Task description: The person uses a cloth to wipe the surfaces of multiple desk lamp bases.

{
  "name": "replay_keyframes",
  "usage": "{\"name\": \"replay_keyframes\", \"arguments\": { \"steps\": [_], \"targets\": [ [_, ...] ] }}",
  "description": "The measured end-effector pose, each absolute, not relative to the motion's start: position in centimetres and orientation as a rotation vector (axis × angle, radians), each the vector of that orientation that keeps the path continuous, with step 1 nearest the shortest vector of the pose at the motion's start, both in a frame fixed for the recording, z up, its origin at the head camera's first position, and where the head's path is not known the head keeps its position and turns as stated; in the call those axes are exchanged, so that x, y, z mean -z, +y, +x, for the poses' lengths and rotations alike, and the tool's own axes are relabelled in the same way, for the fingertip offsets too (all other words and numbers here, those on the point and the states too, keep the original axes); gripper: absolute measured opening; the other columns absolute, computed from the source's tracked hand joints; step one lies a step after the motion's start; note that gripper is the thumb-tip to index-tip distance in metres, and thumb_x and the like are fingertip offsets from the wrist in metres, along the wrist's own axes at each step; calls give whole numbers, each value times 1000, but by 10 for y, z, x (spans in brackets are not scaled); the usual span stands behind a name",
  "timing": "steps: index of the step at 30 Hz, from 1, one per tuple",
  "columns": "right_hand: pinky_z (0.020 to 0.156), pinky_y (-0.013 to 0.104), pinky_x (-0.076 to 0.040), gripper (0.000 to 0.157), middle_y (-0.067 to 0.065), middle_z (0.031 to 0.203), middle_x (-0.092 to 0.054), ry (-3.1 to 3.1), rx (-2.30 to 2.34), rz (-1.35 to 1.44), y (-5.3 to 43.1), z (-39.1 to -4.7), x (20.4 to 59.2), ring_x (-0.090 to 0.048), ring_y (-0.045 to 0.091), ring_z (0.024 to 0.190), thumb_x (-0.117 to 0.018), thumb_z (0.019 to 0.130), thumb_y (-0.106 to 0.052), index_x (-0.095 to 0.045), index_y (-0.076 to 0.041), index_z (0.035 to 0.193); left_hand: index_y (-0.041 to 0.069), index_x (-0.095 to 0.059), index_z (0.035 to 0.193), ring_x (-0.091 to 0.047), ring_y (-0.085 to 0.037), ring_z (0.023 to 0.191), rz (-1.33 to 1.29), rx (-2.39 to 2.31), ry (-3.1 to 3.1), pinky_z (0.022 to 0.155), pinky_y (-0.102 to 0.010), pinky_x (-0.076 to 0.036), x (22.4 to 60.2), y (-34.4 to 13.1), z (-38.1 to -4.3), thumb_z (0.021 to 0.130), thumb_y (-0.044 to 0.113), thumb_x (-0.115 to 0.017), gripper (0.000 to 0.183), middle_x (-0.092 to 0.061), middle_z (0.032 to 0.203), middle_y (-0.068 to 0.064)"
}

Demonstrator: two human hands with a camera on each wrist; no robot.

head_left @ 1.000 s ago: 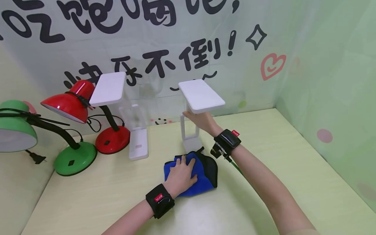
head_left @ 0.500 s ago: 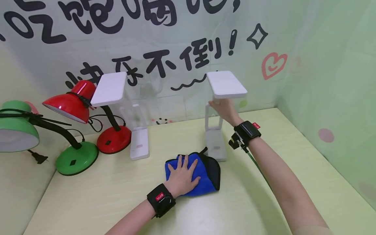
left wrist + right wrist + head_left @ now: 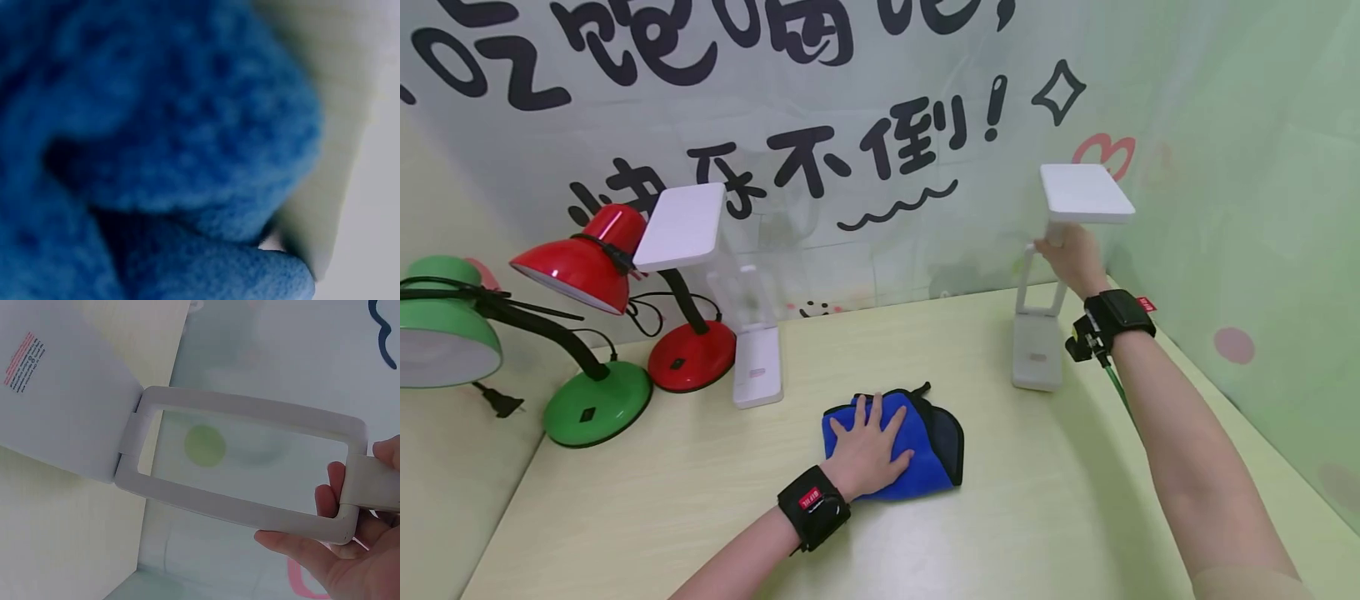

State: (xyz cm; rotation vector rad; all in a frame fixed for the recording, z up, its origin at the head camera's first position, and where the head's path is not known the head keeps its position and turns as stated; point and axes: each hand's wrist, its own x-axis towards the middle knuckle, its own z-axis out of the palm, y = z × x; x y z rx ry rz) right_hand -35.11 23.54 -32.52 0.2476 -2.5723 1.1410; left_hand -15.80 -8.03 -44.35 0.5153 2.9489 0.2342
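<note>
My left hand (image 3: 865, 457) lies with spread fingers on a folded blue cloth (image 3: 925, 477) that has a black edge and a dark grey reverse. Blurred folds of the same cloth (image 3: 206, 144) fill most of the left wrist view. At the right, my right hand (image 3: 1075, 260) grips a white folding desk lamp (image 3: 1037, 352) at the hinge below its flat square head. In the right wrist view, fingers and thumb (image 3: 297, 550) wrap the top corner of the lamp's open rectangular frame (image 3: 231, 509). The base, with small printed text, hangs off the frame's far end.
On the left of the table (image 3: 700, 500) stand a green desk lamp (image 3: 597, 408), a red desk lamp (image 3: 691, 360) and a second white folding lamp (image 3: 757, 371). A black plug (image 3: 497, 402) lies by the left wall. Lettered cloth covers the back wall.
My right hand has carried the white folding lamp from behind the blue cloth far to the right. My left hand stays on the cloth, its fingers now spread a little flatter.
</note>
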Motion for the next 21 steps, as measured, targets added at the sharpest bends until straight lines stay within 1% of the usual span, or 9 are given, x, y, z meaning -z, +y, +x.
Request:
{"name": "replay_keyframes", "arguments": {
  "steps": [1, 3, 5, 8, 11, 16, 18, 21],
  "targets": [
    [102, 56, -37, 49, 36, 133, -47, -2583, -1128, 229, 240, -350, 325, -47, 44, 119, -55, 93, -9, -38, 12, 134, 17, -37, 148, -23, -48, 142, 515, -234, 2947, 97, -76, -29, 443, -80, -158, 94, 47, -52, 63, -27, 155, -23],
    [92, 53, -41, 43, 38, 123, -52, -2601, -1090, 189, 246, -349, 326, -53, 46, 109, -53, 94, -11, -43, 15, 127, 17, -37, 148, -23, -47, 142, 516, -232, 2945, 97, -76, -29, 443, -80, -158, 94, 47, -52, 63, -27, 155, -22],
    [83, 48, -43, 40, 38, 116, -56, -2608, -1067, 154, 251, -349, 327, -56, 47, 100, -52, 95, -14, -46, 16, 119, 17, -37, 147, -23, -47, 142, 517, -234, 2944, 97, -76, -29, 442, -79, -158, 94, 47, -52, 63, -27, 154, -22],
    [76, 42, -43, 38, 37, 111, -59, -2597, -1039, 111, 257, -349, 329, -60, 47, 96, -52, 95, -18, -50, 15, 115, 17, -37, 147, -23, -47, 142, 520, -237, 2942, 97, -76, -29, 441, -78, -158, 94, 46, -52, 63, -28, 154, -22],
    [77, 43, -43, 39, 36, 111, -60, -2584, -1024, 87, 260, -351, 332, -60, 46, 98, -53, 95, -20, -52, 13, 115, 17, -36, 148, -22, -47, 143, 521, -262, 2924, 98, -76, -28, 441, -78, -158, 94, 46, -52, 63, -26, 155, -22],
    [81, 50, -42, 42, 35, 109, -61, -2559, -1039, 75, 258, -350, 332, -59, 45, 96, -55, 94, -26, -54, 12, 112, 16, -35, 149, -15, -47, 145, 487, -464, 2825, 100, -77, -22, 436, -86, -164, 95, 46, -51, 64, -21, 157, -22],
    [82, 52, -41, 44, 35, 110, -60, -2545, -1058, 64, 255, -350, 332, -58, 44, 96, -56, 94, -28, -53, 11, 112, 14, -32, 150, -17, -46, 145, 453, -601, 2786, 104, -73, -23, 430, -93, -169, 95, 45, -51, 65, -21, 157, -23],
    [91, 56, -42, 53, 36, 119, -57, -2504, -1088, 29, 249, -347, 334, -56, 47, 107, -59, 92, -29, -45, 12, 123, 9, -25, 151, -21, -42, 145, 342, -819, 2787, 111, -63, -24, 412, -109, -181, 96, 43, -51, 70, -22, 156, -23]
  ]
}}
